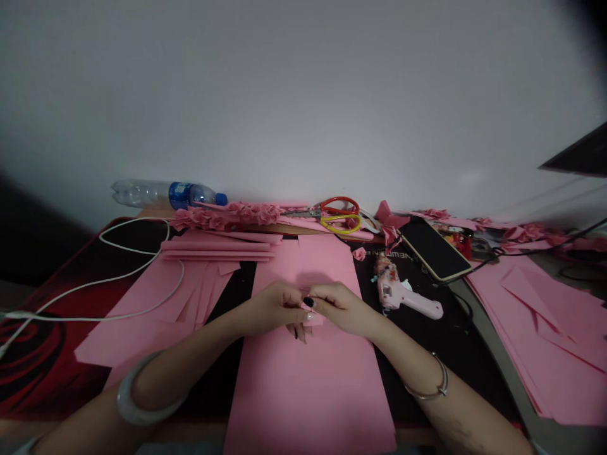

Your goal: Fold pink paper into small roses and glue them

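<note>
Above a long pink sheet of paper (313, 392), my two hands meet at the fingertips. A small pink paper piece (313, 319) is pinched between them, mostly covered by the fingers, so its shape is unclear. My left hand (272, 309) has thumb and fingers closed on its left side. My right hand (344, 308) grips the other side, with thumb pressed down near the left thumb. Right of my right hand lies a pink glue gun (417, 303) with a stained nozzle end. A small pink paper rose (359, 253) rests beyond the hands.
Rolled pink paper tubes (215, 251) and stacked sheets (142, 303) lie left. Scissors (341, 215), more paper roses (227, 217) and a plastic bottle (165, 193) line the wall. A phone (434, 248), black cable (545, 251) and paper stack (545, 335) are right; a white cable (95, 278) loops left.
</note>
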`<state>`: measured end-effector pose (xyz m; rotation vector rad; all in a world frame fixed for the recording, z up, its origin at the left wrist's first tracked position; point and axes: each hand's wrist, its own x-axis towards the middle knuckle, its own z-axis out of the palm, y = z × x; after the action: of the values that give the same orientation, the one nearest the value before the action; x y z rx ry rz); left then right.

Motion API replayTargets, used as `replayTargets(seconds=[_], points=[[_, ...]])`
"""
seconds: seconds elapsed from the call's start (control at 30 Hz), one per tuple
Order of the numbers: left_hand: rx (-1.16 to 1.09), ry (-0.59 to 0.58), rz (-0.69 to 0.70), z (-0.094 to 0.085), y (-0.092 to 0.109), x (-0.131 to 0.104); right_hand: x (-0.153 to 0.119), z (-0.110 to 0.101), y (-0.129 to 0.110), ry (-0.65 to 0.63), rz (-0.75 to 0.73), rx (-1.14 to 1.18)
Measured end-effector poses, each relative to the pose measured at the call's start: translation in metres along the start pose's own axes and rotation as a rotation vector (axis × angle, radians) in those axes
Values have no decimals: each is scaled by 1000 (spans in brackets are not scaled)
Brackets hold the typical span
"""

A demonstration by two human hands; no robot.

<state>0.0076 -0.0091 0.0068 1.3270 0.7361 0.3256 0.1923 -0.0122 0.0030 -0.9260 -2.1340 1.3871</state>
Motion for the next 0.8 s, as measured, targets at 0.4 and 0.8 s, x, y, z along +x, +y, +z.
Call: replayTargets(seconds=[0.4, 0.8], points=[[4, 5, 15, 0, 2, 0, -2, 10, -3, 209, -74, -313], [211, 286, 134, 1, -1, -1, -4, 9, -5, 450, -128, -331]])
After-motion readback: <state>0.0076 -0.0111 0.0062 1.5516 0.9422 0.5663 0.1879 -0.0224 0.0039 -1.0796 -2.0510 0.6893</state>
